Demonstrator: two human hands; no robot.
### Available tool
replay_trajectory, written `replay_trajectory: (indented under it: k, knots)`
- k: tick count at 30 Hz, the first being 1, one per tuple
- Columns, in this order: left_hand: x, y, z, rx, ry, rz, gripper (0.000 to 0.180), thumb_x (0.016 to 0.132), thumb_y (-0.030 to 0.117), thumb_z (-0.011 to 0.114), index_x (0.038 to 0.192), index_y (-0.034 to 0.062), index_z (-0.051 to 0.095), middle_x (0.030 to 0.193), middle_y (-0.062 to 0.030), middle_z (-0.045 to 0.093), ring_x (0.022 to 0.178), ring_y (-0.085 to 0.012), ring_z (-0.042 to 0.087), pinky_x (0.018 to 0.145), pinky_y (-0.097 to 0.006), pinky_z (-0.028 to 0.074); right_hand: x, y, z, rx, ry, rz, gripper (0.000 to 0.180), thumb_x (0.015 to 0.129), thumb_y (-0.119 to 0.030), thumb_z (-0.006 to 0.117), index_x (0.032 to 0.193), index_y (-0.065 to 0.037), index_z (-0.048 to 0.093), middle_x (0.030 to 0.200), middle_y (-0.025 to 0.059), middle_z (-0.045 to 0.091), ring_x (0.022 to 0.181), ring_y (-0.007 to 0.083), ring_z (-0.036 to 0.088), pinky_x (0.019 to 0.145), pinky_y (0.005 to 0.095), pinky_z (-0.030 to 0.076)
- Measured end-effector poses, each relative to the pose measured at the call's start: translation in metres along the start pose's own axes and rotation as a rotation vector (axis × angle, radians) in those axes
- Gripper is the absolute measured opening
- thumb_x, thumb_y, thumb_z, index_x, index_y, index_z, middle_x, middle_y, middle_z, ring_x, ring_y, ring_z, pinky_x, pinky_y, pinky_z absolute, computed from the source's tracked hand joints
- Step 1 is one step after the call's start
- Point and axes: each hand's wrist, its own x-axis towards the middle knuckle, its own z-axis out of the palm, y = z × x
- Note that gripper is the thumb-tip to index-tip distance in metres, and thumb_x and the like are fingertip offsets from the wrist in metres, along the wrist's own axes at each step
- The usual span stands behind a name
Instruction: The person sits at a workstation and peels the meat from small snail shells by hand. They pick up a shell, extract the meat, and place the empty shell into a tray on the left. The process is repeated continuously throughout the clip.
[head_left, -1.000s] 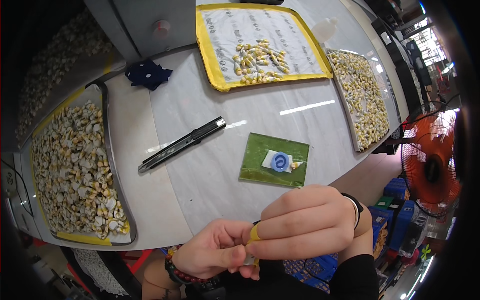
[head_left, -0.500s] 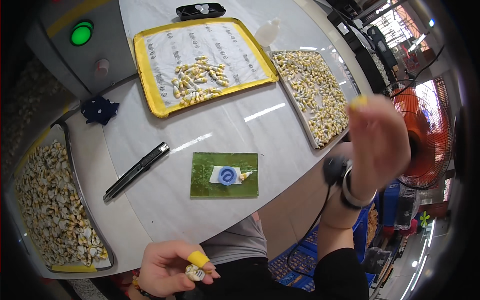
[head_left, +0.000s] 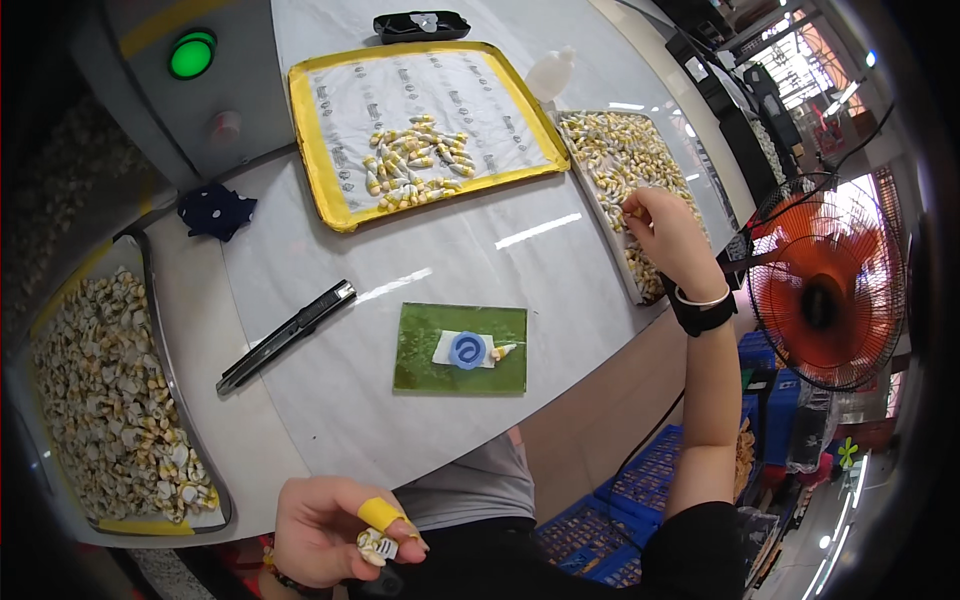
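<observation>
My left hand (head_left: 318, 528), low in the view, pinches a small white wrapped piece (head_left: 377, 547) with dark marks; yellow tape (head_left: 378, 514) is wrapped round one finger. Over on the right, my right hand (head_left: 672, 238) reaches into a tray of small white-and-yellow wrapped pieces (head_left: 615, 150). Its thumb and forefinger are drawn together among them, and I cannot make out what is between them. On a green mat (head_left: 420, 375) in front of me sits a round blue cap (head_left: 467, 350) on a white paper slip, with one wrapped piece (head_left: 503, 352) beside it.
A yellow-edged tray (head_left: 330, 215) with a loose heap of pieces lies at the back. Left stands a full tray (head_left: 125, 400) near a grey machine with a green button (head_left: 192, 55). A black utility knife (head_left: 285, 338) lies between. An orange fan (head_left: 822, 300) stands right.
My right hand has come down from raised in front of the fan into the right-hand tray. My left hand keeps its piece and has barely moved. The view has shifted slightly.
</observation>
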Motion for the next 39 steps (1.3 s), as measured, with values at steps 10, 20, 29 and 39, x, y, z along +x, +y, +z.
replay_trajectory:
  k: [10,20,29,39]
  knots:
    - [-0.006,0.005,0.001,-0.079,-0.013,0.000,0.034,0.073,-0.001,0.077,0.098,-0.0096,0.057,0.091,-0.0257,0.064,0.088,-0.0296,0.067,0.080,-0.037,0.054,-0.013,-0.012,-0.022,0.030,0.053,0.021,0.007,0.084,0.001,0.058,0.090,0.002,0.061,0.085,0.0130,0.058,0.073,0.0248,0.059,0.065,0.0304,0.047]
    - [0.006,0.003,0.002,-0.035,-0.052,-0.008,0.038,0.071,0.001,0.078,0.102,-0.0089,0.058,0.093,-0.0236,0.065,0.088,-0.0272,0.066,0.078,-0.034,0.054,-0.040,-0.145,-0.009,0.358,-0.147,-0.523,0.015,0.073,-0.001,0.065,0.088,-0.003,0.061,0.079,0.0075,0.061,0.071,0.0240,0.059,0.063,0.0318,0.050]
    - [0.001,0.000,0.000,-0.011,0.029,0.052,0.035,0.069,0.003,0.081,0.097,-0.0075,0.062,0.089,-0.0209,0.067,0.084,-0.0252,0.067,0.075,-0.033,0.054,-0.024,-0.146,0.007,0.261,-0.225,-0.688,0.014,0.070,-0.005,0.061,0.083,-0.003,0.056,0.078,0.0074,0.054,0.079,0.0241,0.055,0.066,0.0327,0.049]
    - [0.008,0.010,-0.003,0.819,-0.074,0.325,0.036,0.071,0.009,0.081,0.100,-0.0043,0.065,0.088,-0.0127,0.070,0.074,-0.0220,0.067,0.073,-0.032,0.054,-0.038,-0.161,0.007,0.411,-0.048,-0.587,0.017,0.067,0.003,0.068,0.082,-0.002,0.062,0.075,0.0084,0.059,0.068,0.0234,0.059,0.059,0.0309,0.049]
